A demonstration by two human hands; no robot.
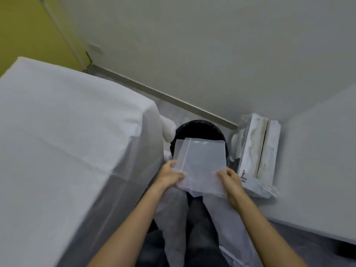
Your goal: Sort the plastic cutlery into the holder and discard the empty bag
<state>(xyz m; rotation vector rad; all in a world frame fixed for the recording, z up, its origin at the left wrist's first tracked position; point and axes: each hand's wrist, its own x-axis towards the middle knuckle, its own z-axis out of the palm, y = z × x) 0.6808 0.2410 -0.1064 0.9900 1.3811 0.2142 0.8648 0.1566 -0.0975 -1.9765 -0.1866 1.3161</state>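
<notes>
Pale wall (212, 45); white-draped table (67, 122)

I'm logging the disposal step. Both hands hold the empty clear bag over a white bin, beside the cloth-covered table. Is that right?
Not quite: the bin is black, not white, as the head view shows. The rest stands: the left hand and right hand both hold the empty clear bag over it, beside the cloth-covered table.

Body as I see it through the head camera: my left hand (169, 175) and right hand (229, 180) are bare, as are both forearms (123, 228) down to the lower edge. Beneath them, blurred, are pale grey trousers (231, 224).
</notes>
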